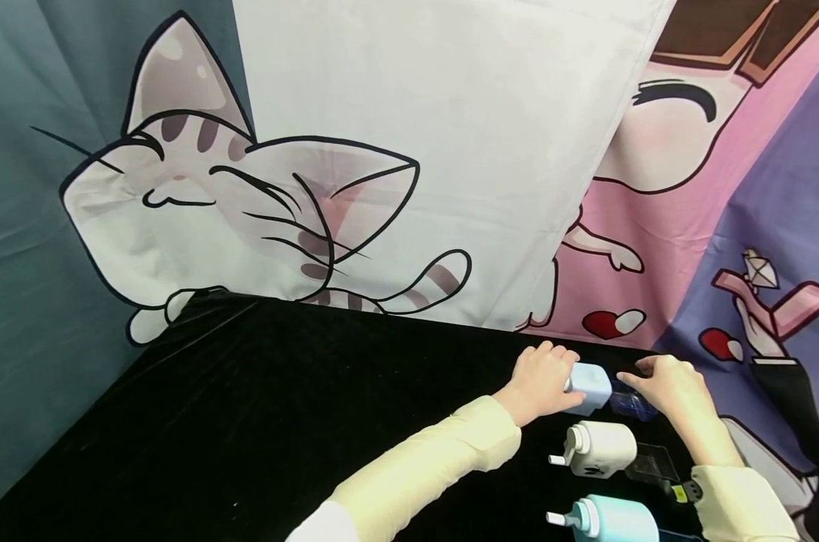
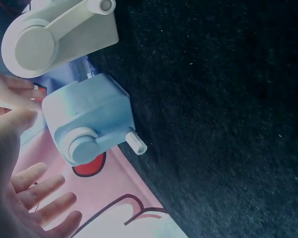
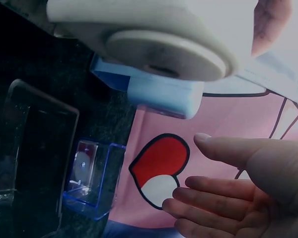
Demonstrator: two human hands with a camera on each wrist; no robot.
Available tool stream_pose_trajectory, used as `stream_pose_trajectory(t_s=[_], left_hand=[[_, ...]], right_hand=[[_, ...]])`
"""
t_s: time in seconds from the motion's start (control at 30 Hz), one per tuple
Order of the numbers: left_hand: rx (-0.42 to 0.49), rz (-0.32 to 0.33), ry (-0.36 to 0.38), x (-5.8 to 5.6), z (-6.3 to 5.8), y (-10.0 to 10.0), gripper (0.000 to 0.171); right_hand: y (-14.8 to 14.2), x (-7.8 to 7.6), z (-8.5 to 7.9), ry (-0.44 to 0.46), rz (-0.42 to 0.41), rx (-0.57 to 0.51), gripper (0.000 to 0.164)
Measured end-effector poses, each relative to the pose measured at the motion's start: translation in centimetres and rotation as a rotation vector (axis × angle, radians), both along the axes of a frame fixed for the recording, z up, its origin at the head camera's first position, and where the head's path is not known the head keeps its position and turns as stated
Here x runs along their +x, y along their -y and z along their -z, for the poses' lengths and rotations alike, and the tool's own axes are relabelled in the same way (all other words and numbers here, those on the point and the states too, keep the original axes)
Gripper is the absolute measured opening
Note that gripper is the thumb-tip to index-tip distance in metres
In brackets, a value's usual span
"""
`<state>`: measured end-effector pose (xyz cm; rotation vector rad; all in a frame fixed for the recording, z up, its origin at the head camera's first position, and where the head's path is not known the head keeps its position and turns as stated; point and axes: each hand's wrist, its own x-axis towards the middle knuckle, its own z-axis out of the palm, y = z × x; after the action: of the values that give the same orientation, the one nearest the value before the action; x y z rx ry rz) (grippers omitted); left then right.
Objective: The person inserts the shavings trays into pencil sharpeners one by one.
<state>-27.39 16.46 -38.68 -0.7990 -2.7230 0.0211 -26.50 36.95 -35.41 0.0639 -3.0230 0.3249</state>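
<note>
A light blue hand-crank pencil sharpener (image 1: 591, 388) lies near the far edge of the black cloth. My left hand (image 1: 540, 381) is right beside its crank side; in the left wrist view its fingers (image 2: 44, 191) are spread around the sharpener (image 2: 94, 116), with a gap visible there. To the right of the sharpener is a clear blue drawer (image 1: 631, 405). Next to that drawer hovers my right hand (image 1: 677, 388), its fingers extended and holding nothing in the right wrist view. Whether either hand touches anything is unclear in the head view.
Nearer to me lie a white crank sharpener (image 1: 606, 449) with a clear dark drawer (image 1: 653, 462) and a turquoise one (image 1: 622, 519), partly cut off. A small yellow-and-black item (image 1: 686, 492) is by my right sleeve. Printed curtains (image 1: 382, 98) hang behind the black cloth (image 1: 247, 421).
</note>
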Motion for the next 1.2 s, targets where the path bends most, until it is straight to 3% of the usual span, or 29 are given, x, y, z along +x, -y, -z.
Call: stream_pose_trajectory(t_s=[0.2, 0.37, 0.63, 0.93, 1.2], left_hand=[[0.006, 0.004, 0.039, -0.2, 0.5, -0.5, 0.059], [0.01, 0.004, 0.067, -0.4, 0.8, -1.0, 0.06], [0.031, 0.001, 0.065, -0.7, 1.2, -1.2, 0.06], [0.027, -0.003, 0.063, -0.8, 1.5, -1.5, 0.059], [0.005, -0.013, 0.075, -1.0, 1.9, -1.2, 0.058]], right_hand=[[-0.5, -0.4, 0.7, -0.009, -0.061, 0.021, 0.057], [-1.4, -0.4, 1.2, 0.041, -0.081, 0.03, 0.057], [-2.7, -0.9, 1.8, 0.093, -0.175, 0.074, 0.037], [-4.1, -1.1, 2.9, 0.228, -0.225, 0.067, 0.063], [-4.3, -1.8, 3.8, 0.215, -0.238, 0.071, 0.073]])
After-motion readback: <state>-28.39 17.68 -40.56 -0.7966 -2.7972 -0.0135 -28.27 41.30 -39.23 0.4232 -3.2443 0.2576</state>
